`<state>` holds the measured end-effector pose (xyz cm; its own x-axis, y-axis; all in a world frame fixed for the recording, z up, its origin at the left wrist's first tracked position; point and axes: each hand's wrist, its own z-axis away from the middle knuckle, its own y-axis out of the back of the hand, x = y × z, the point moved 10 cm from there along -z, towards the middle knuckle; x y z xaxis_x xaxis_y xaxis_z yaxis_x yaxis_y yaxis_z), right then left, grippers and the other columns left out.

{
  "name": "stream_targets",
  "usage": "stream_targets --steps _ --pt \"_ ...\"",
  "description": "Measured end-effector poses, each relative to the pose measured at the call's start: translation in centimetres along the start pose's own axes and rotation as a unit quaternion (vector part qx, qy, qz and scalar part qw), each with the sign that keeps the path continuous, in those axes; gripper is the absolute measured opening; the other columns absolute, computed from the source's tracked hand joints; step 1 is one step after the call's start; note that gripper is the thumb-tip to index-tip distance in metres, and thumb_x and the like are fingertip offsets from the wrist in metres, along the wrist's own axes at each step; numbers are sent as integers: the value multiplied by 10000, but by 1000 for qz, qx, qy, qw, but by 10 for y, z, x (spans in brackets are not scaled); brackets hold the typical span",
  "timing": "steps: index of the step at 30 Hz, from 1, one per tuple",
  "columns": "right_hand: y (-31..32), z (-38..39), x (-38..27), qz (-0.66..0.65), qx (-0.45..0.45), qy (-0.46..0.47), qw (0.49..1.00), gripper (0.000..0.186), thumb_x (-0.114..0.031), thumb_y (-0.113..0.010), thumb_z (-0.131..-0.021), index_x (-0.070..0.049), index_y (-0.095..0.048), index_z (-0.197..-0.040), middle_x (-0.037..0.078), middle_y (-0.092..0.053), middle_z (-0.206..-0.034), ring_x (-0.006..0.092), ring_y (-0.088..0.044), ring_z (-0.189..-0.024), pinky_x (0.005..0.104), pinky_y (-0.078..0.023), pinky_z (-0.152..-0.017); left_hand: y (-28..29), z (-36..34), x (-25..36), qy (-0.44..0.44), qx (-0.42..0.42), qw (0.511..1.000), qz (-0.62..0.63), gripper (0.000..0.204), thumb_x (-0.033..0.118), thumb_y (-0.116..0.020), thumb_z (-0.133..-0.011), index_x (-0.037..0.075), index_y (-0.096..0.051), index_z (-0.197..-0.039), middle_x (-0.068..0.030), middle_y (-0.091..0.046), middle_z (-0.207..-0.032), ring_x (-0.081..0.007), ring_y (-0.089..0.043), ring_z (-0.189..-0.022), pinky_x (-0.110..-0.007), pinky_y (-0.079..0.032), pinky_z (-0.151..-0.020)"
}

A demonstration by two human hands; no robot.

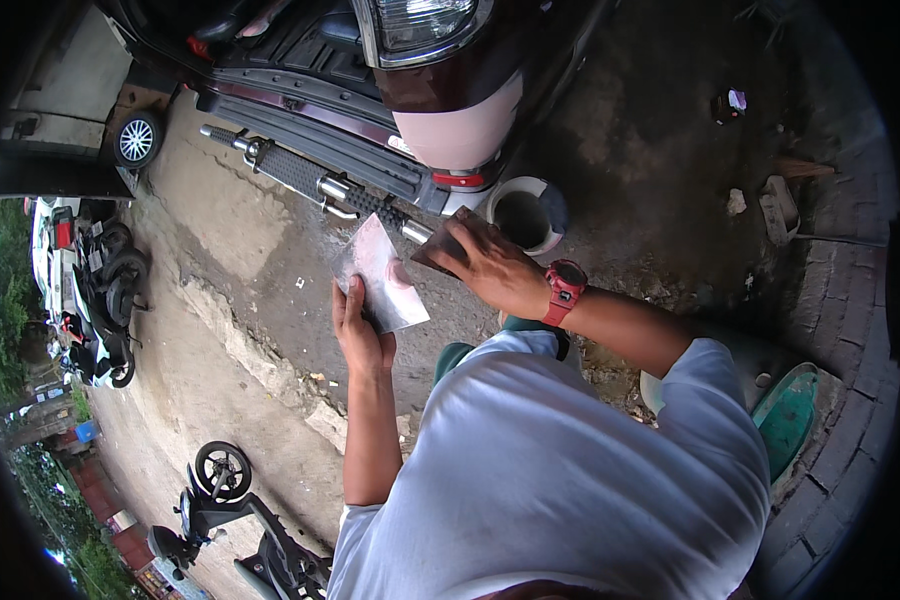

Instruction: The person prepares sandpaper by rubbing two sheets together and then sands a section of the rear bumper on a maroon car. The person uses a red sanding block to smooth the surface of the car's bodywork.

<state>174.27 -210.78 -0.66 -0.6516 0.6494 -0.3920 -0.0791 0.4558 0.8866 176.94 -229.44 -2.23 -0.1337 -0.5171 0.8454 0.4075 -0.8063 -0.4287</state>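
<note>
My left hand (362, 325) grips the lower left edge of a thin, pale flat plate (395, 300), thumb and fingers closed on it. Pinkish paste is smeared over the plate's upper part, with a thicker blob at its right edge. Just right of it, my right hand (500, 270) is closed on a dark reddish-brown flat piece (438, 255); its material is unclear, and my fingers cover part of it. The piece is close to the plate. Ahead is a dark maroon car's rear corner (435, 90) with a matte pink patch (465, 125) below the lamp.
A round bucket (538, 243) stands close beyond my right hand. A black and chrome bar (290, 172) lies along the bumper. Parked scooters (255, 520) are at the left. Broken concrete (235, 350) crosses the ground, and a green-rimmed object (785, 415) is at right.
</note>
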Motion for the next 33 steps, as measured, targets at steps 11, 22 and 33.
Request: stream_targets --steps 11,22,33 --pt "-29 7 16 -841 -3 -298 453 507 -42 -624 -966 -38 -503 -1458 101 -673 -1225 157 -650 -1089 330 -508 -980 7 -39 11 -83 59 989 -104 489 216 -581 -1060 8 -423 -1473 -137 -586 -1355 -213 -589 -1214 -363 -458 -1073" --pt "-1 10 8 -793 104 -248 547 604 -7 -685 -956 -22 -440 -1509 72 -606 -1388 166 -588 -1257 346 -458 -1085 38 1 -12 245 -187 951 -8 464 158 -644 -999 31 -536 -1432 -94 -669 -1272 -195 -661 -1136 -323 -530 -982" --pt "21 -71 -212 -37 82 -96 991 703 115 -578 -815 -224 -581 -1431 121 -561 -1400 380 -466 -1397 515 -337 -1188 157 17 63 12 -174 979 -107 769 358 -536 -1083 -65 -164 -1606 -211 -433 -1554 -249 -427 -1424 -339 -294 -1198"
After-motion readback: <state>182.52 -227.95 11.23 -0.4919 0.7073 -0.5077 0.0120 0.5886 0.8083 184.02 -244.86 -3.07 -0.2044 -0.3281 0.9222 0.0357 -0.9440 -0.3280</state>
